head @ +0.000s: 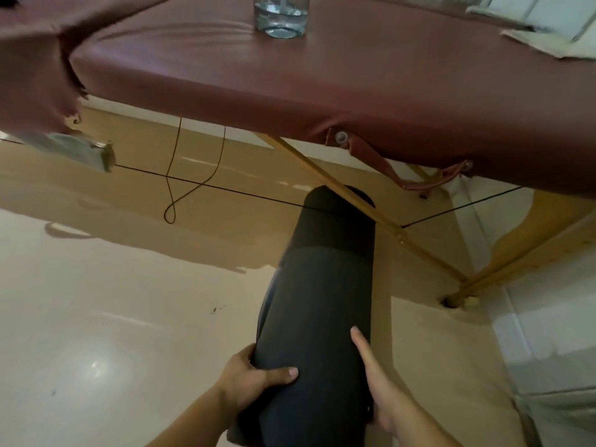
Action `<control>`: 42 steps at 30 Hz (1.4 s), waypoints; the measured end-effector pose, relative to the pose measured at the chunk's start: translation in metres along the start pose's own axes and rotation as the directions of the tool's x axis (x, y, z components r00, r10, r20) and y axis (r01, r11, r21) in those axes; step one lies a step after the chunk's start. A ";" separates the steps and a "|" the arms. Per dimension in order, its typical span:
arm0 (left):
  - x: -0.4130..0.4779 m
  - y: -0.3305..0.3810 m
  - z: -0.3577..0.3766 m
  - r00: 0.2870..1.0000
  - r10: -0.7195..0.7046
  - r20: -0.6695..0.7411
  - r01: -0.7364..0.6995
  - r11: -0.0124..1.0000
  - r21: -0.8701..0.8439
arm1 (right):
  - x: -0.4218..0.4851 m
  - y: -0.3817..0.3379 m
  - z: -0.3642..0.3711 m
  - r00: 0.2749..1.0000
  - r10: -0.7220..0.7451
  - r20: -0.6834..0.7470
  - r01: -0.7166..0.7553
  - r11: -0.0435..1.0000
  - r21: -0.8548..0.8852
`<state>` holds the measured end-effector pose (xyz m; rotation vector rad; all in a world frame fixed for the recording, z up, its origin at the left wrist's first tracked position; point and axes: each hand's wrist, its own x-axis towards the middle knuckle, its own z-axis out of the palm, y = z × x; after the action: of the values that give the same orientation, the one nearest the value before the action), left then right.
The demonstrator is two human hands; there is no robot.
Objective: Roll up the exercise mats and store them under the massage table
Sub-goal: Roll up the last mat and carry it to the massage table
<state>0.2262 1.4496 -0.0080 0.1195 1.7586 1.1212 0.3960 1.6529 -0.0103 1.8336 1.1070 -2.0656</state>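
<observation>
We count one rolled dark-grey foam mat (322, 301) between two hands. The left hand (251, 379) grips it; the right hand (387, 398) lays one straight finger alongside, the others hidden.

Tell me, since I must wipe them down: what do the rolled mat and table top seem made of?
Rolled mat: likely foam or rubber, dark grey, matte, no glare. Table top: probably vinyl or faux leather, maroon, soft sheen, padded creases.
</observation>
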 end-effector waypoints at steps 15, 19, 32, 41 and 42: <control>0.050 0.059 0.114 0.996 0.017 0.083 -0.020 0.999 0.038 | -0.032 -0.016 -0.085 0.906 -0.355 -0.231 0.318 0.930 -0.184; 0.048 0.060 0.117 0.996 0.054 0.069 -0.054 0.999 -0.004 | -0.049 -0.025 -0.090 0.989 -0.111 -0.097 0.058 0.898 -0.436; 0.033 0.070 0.097 0.989 0.142 0.042 -0.146 0.981 0.131 | -0.026 -0.025 -0.067 0.804 -0.550 -0.226 0.390 0.774 -0.499; 0.091 0.097 0.127 0.973 0.222 -0.067 -0.200 0.950 0.241 | -0.022 -0.036 -0.050 0.648 -0.663 -0.375 0.474 0.737 -0.483; 0.096 0.099 0.128 0.971 0.227 -0.073 -0.202 0.946 0.255 | -0.025 -0.036 -0.048 0.670 -0.644 -0.369 0.467 0.752 -0.465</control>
<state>0.2393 1.6370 -0.0108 0.4210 2.0088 1.0723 0.4192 1.7001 0.0286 2.0827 2.2742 -1.4558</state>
